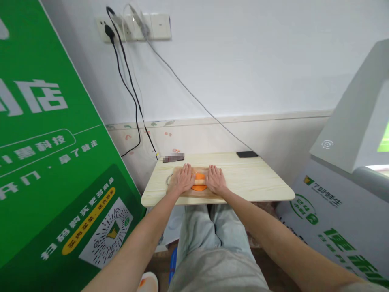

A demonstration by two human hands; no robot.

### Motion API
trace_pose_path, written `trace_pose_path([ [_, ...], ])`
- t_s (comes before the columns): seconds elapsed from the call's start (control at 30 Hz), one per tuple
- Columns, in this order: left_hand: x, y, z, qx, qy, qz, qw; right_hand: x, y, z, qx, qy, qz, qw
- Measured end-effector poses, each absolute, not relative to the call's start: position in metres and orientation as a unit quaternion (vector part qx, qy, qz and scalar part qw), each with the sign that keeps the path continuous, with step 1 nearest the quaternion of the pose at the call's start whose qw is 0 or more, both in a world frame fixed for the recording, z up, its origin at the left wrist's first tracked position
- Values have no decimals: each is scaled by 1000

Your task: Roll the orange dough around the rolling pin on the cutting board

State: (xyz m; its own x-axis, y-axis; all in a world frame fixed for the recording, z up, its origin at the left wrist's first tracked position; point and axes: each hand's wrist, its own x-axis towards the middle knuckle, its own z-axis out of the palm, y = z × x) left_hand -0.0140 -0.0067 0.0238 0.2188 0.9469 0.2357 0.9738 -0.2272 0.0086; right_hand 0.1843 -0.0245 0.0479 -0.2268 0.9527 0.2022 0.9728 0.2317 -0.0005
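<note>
A flat piece of orange dough [199,188] lies on a wooden board [194,195] near the table's front edge. Across the dough runs a pale wooden rolling pin [199,182], of which only the middle shows. My left hand [184,178] lies flat over the pin's left end, fingers stretched forward. Over its right end rests my right hand [216,179], palm down with the fingers extended. Both palms hide the pin's ends.
The light wooden table [258,182] bears a black phone [247,154] at the back right and a blurred dark object [173,158] at the back left. Cables [182,83] hang from wall sockets. A green panel [60,134] stands left, a grey-white machine [343,170] right.
</note>
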Motion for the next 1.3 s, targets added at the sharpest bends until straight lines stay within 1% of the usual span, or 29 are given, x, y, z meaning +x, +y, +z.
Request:
trace_pose_path([
  [0.13,-12,-21,18,-773,-616,-119,92,185,-42,49,-616,-780,-74,84],
  [0.3,-9,-43,11,-759,-627,-150,95,186,-63,49,-607,-784,-89,97],
  [0.47,-10,-58,5,-762,-620,-158,96,188,-72,38,-604,-782,-92,127],
  [0.53,-10,-57,7,-765,-619,-155,91,188,-71,36,-605,-781,-90,127],
  [0.77,-4,-20,21,-757,-640,-123,58,187,-32,45,-609,-783,-76,107],
  [0.97,-4,22,31,-742,-658,-124,38,183,25,52,-608,-786,-26,107],
  [1.17,-4,44,50,-740,-653,-157,36,181,63,50,-614,-781,-11,116],
  [1.3,-9,38,48,-736,-651,-183,28,184,61,45,-622,-773,-15,125],
])
